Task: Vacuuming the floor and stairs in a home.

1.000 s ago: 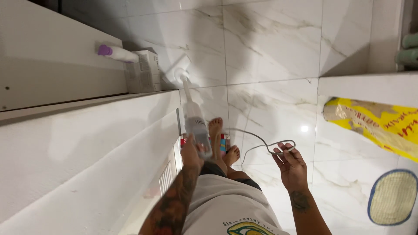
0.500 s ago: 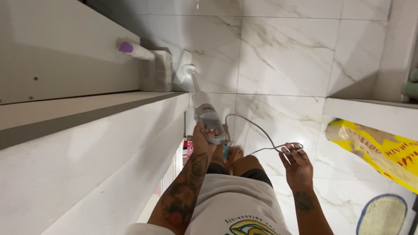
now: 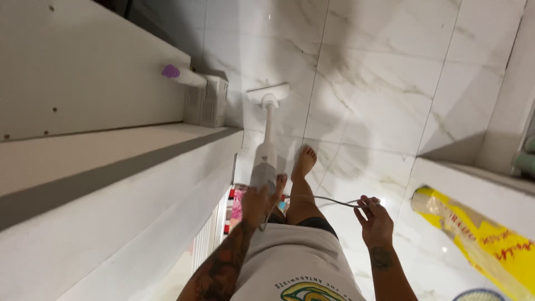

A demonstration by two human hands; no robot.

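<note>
My left hand [image 3: 255, 203] grips the handle of a white stick vacuum [image 3: 264, 161]. Its floor head [image 3: 268, 93] rests on the marble tile ahead of my bare feet [image 3: 304, 161]. My right hand [image 3: 374, 222] holds the vacuum's grey cord [image 3: 333, 201], which runs across from the handle to my fingers. Both tattooed forearms reach down over my light shorts.
A white counter [image 3: 111, 167] runs along the left. A small carton [image 3: 207, 100] and a white bottle with a purple cap [image 3: 179, 74] sit against its base beside the vacuum head. A yellow printed sack [image 3: 479, 239] lies at right under a white ledge. A colourful mat [image 3: 237, 203] lies by my feet.
The vacuum head has slid away from the carton toward the open tiles. I have stepped forward with one foot, and the cord in my right hand is drawn tighter.
</note>
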